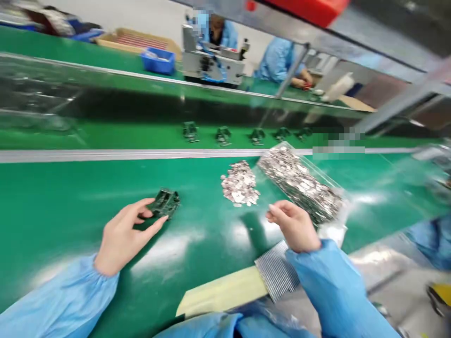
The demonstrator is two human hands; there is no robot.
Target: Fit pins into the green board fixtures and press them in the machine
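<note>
My left hand (128,227) grips a small dark green plastic part (166,203) between thumb and fingers, at the green work surface. The part has a hollow, frame-like shape; its exact kind is not clear. Over the surface to the right, my right hand (294,223) is closed in a pinch. Whatever its fingertips hold, if anything, is too small to make out. Left of that hand and beyond it lies a loose pile of small flat silvery metal pieces (240,184). A clear tray (329,178) full of similar pieces stands just behind my right hand.
Several similar dark green parts (223,136) stand in a row on the belt beyond a pale rail (141,155). A ridged grey block (277,270) and a yellow strip (225,290) lie near me. Across the line, people work by a grey machine (214,63) and a blue bin (158,61).
</note>
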